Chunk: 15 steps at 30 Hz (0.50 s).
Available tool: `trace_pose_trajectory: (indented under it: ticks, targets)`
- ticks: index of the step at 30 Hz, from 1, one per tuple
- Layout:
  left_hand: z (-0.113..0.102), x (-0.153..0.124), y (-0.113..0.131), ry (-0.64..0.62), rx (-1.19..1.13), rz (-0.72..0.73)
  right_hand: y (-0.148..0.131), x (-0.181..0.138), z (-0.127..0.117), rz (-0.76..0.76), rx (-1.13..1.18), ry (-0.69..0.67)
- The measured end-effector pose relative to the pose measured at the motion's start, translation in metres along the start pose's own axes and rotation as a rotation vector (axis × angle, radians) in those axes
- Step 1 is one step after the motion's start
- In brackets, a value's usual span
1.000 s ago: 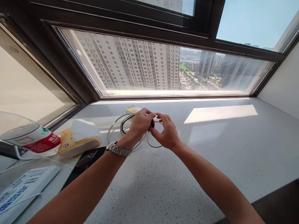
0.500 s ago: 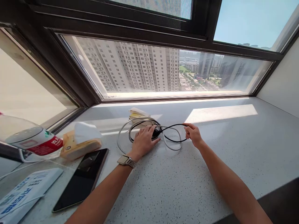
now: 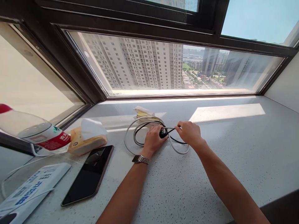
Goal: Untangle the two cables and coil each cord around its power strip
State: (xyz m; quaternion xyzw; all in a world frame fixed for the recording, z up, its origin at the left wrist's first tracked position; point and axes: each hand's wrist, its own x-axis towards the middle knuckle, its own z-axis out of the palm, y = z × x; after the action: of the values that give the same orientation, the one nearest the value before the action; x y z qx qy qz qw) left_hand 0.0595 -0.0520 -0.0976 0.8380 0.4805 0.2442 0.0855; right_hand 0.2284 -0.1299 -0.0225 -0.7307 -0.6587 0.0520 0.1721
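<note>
Left grip (image 3: 153,138) wraps a black plug (image 3: 163,133); right grip (image 3: 188,132) pinches black cord (image 3: 171,131); beside both, white cord (image 3: 124,137) seems looped but loose.

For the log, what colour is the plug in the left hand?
Black; the plug in the left hand shows in the head view.

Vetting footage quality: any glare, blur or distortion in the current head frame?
Head view: sun patch on the speckled white stone countertop; head view: whitish haze over the dark-framed lower window pane; head view: small rounded black connector reads dark, detail lost; head view: likely wide-angle stretch toward the edges, no obvious motion blur.
</note>
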Motion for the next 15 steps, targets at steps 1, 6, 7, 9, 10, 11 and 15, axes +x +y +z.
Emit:
trace_pose_trajectory:
  ticks: [1,6,7,9,10,11,15]
  targets:
    - [-0.002,0.001,-0.004,-0.009,-0.053,0.028,0.002,0.0,0.002,0.0,0.032,0.017]
    - [-0.02,0.005,-0.022,-0.019,-0.249,0.181,0.02,0.004,0.01,0.041,0.214,0.139]
    - [-0.024,0.005,-0.024,0.006,-0.257,0.211,0.024,0.005,0.011,0.042,0.267,0.142]
    - [-0.029,0.005,-0.024,0.065,-0.245,0.264,0.03,0.009,0.013,0.032,0.386,0.12]
    - [-0.032,0.005,-0.024,0.091,-0.233,0.283,0.033,0.01,0.014,0.029,0.448,0.105]
    - [-0.035,0.006,-0.023,0.113,-0.219,0.295,0.035,0.012,0.014,0.03,0.506,0.089]
    - [-0.054,0.006,-0.01,0.173,-0.295,0.33,0.041,0.017,0.011,0.092,0.572,0.035]
